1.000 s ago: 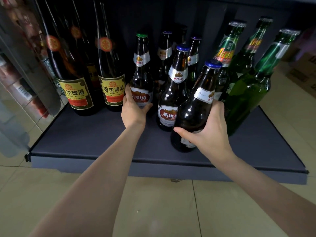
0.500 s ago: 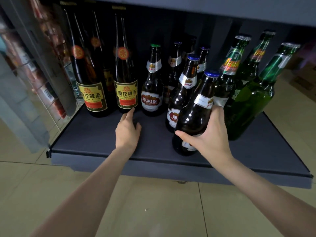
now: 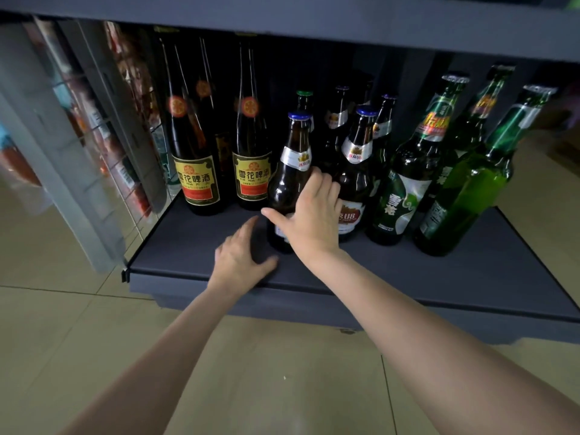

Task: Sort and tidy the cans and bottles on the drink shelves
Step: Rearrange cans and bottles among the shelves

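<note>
The right hand point(image 3: 309, 221) wraps thumb and fingers round a brown blue-capped bottle point(image 3: 290, 180), upright near the front of the dark shelf point(image 3: 408, 271). The left hand point(image 3: 240, 259) rests just beside its base, fingers loose, holding nothing. Tall yellow-labelled bottles point(image 3: 196, 152) stand left, green bottles point(image 3: 464, 189) right.

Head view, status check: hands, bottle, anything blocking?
Right hand grips the blue-capped brown glass beer bottle, upright on the dark grey shelf. Left hand open, resting on shelf. Yellow-labelled dark bottle close beside it.
</note>
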Tool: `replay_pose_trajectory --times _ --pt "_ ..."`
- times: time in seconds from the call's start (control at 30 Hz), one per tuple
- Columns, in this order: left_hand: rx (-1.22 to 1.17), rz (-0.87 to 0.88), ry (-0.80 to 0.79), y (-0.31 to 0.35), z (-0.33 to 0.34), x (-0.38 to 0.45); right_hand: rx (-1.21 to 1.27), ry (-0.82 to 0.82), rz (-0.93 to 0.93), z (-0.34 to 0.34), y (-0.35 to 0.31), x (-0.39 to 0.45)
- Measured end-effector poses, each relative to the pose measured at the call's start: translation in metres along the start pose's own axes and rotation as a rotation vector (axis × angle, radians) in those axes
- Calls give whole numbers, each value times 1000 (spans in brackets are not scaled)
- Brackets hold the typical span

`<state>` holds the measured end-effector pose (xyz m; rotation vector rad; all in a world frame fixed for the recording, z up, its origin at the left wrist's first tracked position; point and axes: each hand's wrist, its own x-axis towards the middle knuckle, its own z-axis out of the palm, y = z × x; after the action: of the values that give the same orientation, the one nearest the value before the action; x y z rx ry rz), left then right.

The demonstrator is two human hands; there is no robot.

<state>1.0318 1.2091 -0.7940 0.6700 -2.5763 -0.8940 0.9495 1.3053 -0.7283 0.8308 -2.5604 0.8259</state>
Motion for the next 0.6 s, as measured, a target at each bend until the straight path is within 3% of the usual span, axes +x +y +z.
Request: replay_pose_trajectory --times 0.07,0.2,0.3,0.43,0.6 --pt "-72 1 -20 11 11 -3 -7 -12 -1 -1 -1 1" --pt "-215 -69 132 24 21 3 16 -114 -135 -29 21 -5" --pt "-237 -78 153 26 22 9 36 -118 -157 -50 59 -19" --pt "-228 -116 164 32 26 18 -9 -172 -35 -62 107 -39" --pt "-192 -154 219 35 33 20 35 -103 150 -69 144 -49"
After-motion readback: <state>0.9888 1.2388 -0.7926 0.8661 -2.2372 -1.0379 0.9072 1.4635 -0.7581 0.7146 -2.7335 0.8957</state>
